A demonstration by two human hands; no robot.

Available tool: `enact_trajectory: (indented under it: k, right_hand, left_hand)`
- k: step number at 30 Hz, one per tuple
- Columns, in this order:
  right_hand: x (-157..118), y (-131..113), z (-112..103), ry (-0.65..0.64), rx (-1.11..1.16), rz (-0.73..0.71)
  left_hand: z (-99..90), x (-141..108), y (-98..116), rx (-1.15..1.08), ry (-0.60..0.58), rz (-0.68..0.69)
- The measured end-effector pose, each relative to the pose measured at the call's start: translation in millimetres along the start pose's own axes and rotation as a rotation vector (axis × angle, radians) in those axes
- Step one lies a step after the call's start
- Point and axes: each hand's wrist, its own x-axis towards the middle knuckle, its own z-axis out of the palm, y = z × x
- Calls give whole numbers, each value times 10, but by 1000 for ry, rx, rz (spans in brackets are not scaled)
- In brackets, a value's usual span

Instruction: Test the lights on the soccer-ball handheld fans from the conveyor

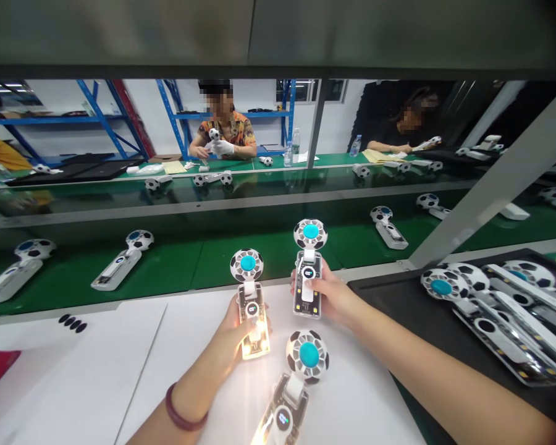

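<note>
My left hand (238,334) is shut on a soccer-ball-patterned handheld fan (252,309), whose clear handle glows with bright light. My right hand (322,290) grips a second fan (308,266), also with a clear handle and a small lit display. Both fans stand upright side by side, their heads pointing away from me. Just below my hands, a third fan (303,377) with a turquoise hub lies lit on a white work sheet (176,352). A dark red band circles my left wrist.
A black tray (389,296) on the right holds several fans. Beyond the sheet, more fans lie on a green conveyor belt (241,259). A grey strut (491,179) crosses the right side. Farther off, two co-workers sit at a second bench, handling fans.
</note>
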Motion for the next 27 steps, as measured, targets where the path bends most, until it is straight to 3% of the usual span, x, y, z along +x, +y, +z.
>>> enact_trajectory:
  k: [19, 27]
  right_hand:
    - [-9, -7, -21, -65, -13, 73]
    - [-6, -39, -27, -18, 31, 115]
  left_hand:
    - [56, -20, -20, -51, 12, 50]
    - [-4, -9, -34, -42, -62, 60]
